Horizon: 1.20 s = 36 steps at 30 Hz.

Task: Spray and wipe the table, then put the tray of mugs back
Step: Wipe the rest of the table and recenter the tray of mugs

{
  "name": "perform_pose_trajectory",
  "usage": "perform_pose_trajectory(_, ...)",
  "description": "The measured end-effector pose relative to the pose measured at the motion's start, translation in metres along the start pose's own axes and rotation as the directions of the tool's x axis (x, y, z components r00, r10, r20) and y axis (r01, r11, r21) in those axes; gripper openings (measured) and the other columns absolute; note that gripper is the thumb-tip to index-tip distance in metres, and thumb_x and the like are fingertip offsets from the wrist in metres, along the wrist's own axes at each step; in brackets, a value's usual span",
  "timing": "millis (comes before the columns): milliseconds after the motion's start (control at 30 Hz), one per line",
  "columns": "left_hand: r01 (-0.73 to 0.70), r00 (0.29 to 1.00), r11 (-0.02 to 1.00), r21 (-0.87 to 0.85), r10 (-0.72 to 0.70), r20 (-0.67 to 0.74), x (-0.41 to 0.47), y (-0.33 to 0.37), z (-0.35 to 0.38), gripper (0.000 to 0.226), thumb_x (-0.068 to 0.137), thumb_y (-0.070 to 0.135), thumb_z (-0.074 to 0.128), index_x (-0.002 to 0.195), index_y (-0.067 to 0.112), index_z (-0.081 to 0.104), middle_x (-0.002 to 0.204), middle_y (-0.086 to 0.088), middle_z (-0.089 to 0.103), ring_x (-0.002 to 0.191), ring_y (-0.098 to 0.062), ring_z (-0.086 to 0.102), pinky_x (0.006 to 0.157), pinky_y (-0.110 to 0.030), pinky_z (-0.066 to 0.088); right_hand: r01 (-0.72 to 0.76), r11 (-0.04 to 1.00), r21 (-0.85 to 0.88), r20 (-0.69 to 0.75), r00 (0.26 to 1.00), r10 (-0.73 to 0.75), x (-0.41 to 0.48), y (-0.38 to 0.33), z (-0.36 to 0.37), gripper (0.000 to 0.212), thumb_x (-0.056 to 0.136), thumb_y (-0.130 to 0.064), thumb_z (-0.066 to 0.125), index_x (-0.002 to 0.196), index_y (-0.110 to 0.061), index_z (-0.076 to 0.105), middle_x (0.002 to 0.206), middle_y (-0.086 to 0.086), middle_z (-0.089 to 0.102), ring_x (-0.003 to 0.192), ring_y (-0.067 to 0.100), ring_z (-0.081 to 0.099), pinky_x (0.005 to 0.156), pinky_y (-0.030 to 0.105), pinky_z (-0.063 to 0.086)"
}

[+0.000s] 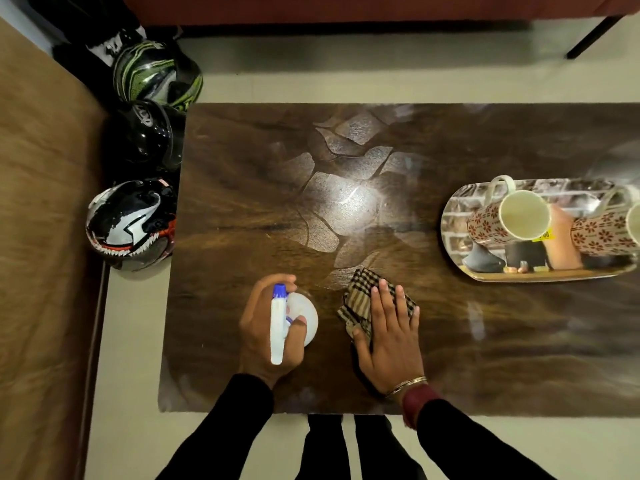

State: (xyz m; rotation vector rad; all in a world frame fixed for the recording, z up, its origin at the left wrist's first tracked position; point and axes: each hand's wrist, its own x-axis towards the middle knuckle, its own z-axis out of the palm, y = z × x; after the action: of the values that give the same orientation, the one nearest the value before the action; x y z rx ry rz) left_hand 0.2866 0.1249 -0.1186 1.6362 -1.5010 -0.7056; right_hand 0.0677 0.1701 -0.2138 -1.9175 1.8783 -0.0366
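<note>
Table glossy under us. Our left hand clamped round spray bottle at near edge; right hand flat, fingers spread, on checked cloth beside it. Tray with mugs at table's right end.

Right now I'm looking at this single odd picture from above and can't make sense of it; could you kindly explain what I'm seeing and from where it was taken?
There is no machine here. The one picture comes from a wide-angle camera worn on a person's head, looking down at their own two bare hands over a dark wooden table. The left hand grips a white spray bottle with a blue nozzle. The right hand lies flat on a checked cloth, pressing it to the table. To the right sits an oval tray with two patterned mugs; one is cut off by the frame. Three motorcycle helmets sit on the floor by the table's left end.
</note>
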Motion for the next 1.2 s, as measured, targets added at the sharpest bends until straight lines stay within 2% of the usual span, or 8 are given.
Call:
perform_pose_trajectory(167,0.049,0.997,0.998,0.037,-0.051,0.056,-0.019,-0.007,0.007,0.058,0.072,0.027,0.066,0.128,0.014,0.057,0.121,-0.014,0.068,0.099,-0.034,0.07,0.082,-0.056,0.06,0.009,0.999,-0.034,0.011,1.0,-0.008,0.001,0.002,-0.001,0.078,0.097,-0.05,0.046,0.163,-0.017,0.019,0.172,0.0,0.006,0.159,0.025,0.0,0.123,0.061,0.014)
perform_pose_trajectory(367,0.054,0.997,0.997,0.047,-0.051,-0.053,-0.019,-0.015,0.012,0.071,0.077,0.034,0.073,0.141,0.043,0.046,0.137,0.029,0.054,0.107,-0.017,0.065,0.096,-0.032,0.057,0.028,0.997,-0.076,0.05,0.998,-0.024,0.0,0.01,-0.008,0.078,0.098,-0.054,0.042,0.163,-0.02,0.016,0.172,-0.001,0.005,0.159,0.024,-0.001,0.122,0.061,0.016)
perform_pose_trajectory(633,0.265,0.964,0.959,0.096,-0.263,-0.037,-0.074,-0.02,0.007,0.116,0.049,0.041,0.096,0.141,0.0,0.039,0.14,-0.023,0.045,0.126,-0.017,0.05,0.11,-0.012,0.035,0.064,0.997,0.031,-0.008,0.998,-0.064,-0.02,0.032,-0.015,0.089,0.095,-0.07,0.04,0.164,-0.02,0.013,0.172,-0.003,0.002,0.159,0.02,0.002,0.124,0.06,0.008)
perform_pose_trajectory(767,0.557,0.8,0.83,-0.011,-0.54,-0.26,-0.138,0.009,0.021,0.069,0.055,0.061,0.073,0.101,0.017,0.046,0.105,-0.025,0.052,0.085,-0.027,0.057,0.08,-0.01,0.045,0.009,0.995,0.102,-0.102,0.995,0.001,-0.051,0.088,-0.04,0.087,0.094,-0.068,0.041,0.163,-0.019,0.02,0.172,-0.002,0.01,0.158,0.021,0.007,0.124,0.057,0.013)
perform_pose_trajectory(867,0.725,0.638,0.689,0.006,-0.667,-0.385,-0.141,0.01,0.051,0.054,0.097,0.038,0.058,0.113,-0.013,0.049,0.113,-0.042,0.052,0.097,-0.055,0.054,0.09,-0.058,0.048,-0.186,0.966,0.178,-0.248,0.942,0.227,-0.057,0.145,-0.064,0.081,0.093,-0.056,0.048,0.158,-0.012,0.031,0.169,0.005,0.022,0.157,0.027,0.017,0.122,0.058,0.021)
perform_pose_trajectory(1000,0.963,0.139,0.26,-0.072,-0.708,-0.692,-0.083,-0.007,0.123,0.045,0.097,0.047,0.046,0.114,0.012,0.067,0.106,-0.013,0.071,0.1,-0.035,0.066,0.095,-0.06,0.044,-0.353,0.888,0.296,-0.403,0.797,0.451,-0.05,0.229,-0.107,0.072,0.094,-0.048,0.045,0.147,0.002,0.042,0.156,0.021,0.039,0.146,0.037,0.035,0.117,0.057,0.034)
perform_pose_trajectory(1100,0.51,0.859,0.846,0.153,-0.51,-0.042,-0.107,0.072,0.13,0.039,0.074,0.055,0.075,0.071,0.018,0.065,0.063,0.004,0.058,0.059,-0.013,0.052,0.073,-0.026,0.053,-0.365,0.862,0.352,-0.433,0.753,0.495,-0.028,0.28,-0.128,0.062,0.097,-0.042,0.043,0.141,0.002,0.046,0.146,0.025,0.043,0.139,0.037,0.037,0.116,0.049,0.033)
perform_pose_trajectory(1200,0.182,0.982,0.978,0.099,-0.186,0.026,-0.075,0.096,0.18,0.026,0.087,0.031,0.075,0.072,0.026,0.054,0.061,0.007,0.047,0.057,-0.009,0.045,0.06,-0.013,0.043,-0.329,0.872,0.363,-0.444,0.761,0.473,0.001,0.325,-0.139,0.045,0.097,-0.029,0.044,0.128,0.004,0.052,0.131,0.027,0.05,0.127,0.039,0.043,0.112,0.044,0.033)
